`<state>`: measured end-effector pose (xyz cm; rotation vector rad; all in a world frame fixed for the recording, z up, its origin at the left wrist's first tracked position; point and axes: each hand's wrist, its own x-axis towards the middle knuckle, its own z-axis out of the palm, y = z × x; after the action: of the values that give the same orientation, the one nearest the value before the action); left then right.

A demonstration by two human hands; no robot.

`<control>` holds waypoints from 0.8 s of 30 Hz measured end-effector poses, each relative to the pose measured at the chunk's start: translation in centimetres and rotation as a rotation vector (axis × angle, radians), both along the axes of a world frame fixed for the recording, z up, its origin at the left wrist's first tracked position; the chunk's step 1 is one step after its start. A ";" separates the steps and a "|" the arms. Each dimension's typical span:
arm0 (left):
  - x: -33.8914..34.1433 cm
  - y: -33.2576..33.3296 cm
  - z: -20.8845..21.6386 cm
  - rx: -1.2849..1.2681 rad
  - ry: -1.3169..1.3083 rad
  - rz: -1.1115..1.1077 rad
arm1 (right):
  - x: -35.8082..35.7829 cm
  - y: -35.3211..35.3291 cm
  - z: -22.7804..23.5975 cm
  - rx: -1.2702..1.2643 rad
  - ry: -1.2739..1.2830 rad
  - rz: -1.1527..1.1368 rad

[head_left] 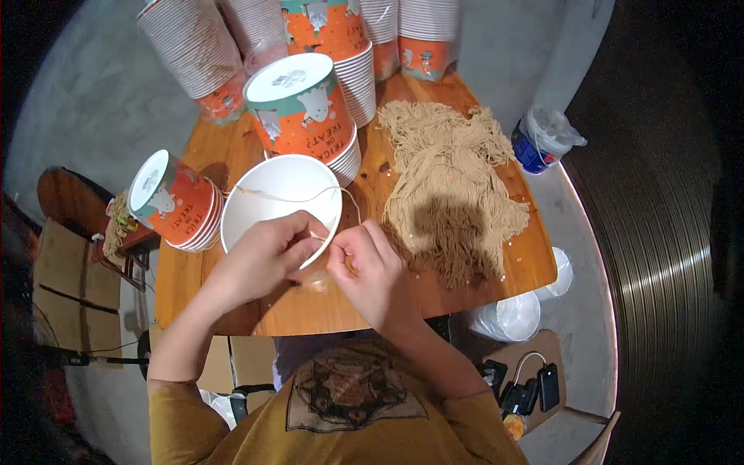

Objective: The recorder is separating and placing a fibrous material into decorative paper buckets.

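From the head view, a white, round paper tub [280, 203] stood open-mouthed on the wooden counter [473, 271], near the middle and just in front of the person. A thin beige string [291, 198] ran across its mouth and down over the near rim toward both hands. The left hand [267, 260] lay against the tub's near wall, its grip closed, fingers pinched on the string at the rim. The right hand [370, 267] sat just right of the tub, touching the left hand's fingertips, its grip also closed on the string's loose end.

The tub looked light and thin-walled, likely to dent if squeezed, so the rim or the wall would be the safest place to hold it. The string seemed soft, limp and light, best held between fingertips close to the rim.

To the right lay a broad heap of cut beige strings [453, 186]. At the far edge stood tall stacks of orange printed paper tubs [306, 108], some capped with lids, and another lidded stack [172, 200] lay tilted at the left. Clear plastic lids [515, 316] sat below the counter's right near corner.
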<state>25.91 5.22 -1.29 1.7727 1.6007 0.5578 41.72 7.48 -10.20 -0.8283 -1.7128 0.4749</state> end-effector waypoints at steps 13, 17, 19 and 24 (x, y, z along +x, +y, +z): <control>-0.2 0.5 -0.9 0.067 -0.356 0.070 | 1.8 1.5 2.0 -0.372 -0.033 0.325; -0.3 1.2 -1.1 -0.052 -0.663 0.067 | 1.4 1.1 2.7 -0.357 -0.013 0.334; -0.2 1.1 -1.0 -0.096 -0.729 0.060 | 1.3 1.4 2.1 -0.292 0.010 0.293; 0.0 0.8 -0.3 -0.089 -0.635 -0.012 | 1.2 1.5 2.0 -0.257 0.058 0.296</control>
<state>25.92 6.00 -1.60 1.3475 1.1468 0.9176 42.88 9.02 -8.19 -0.7341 -1.7499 0.9274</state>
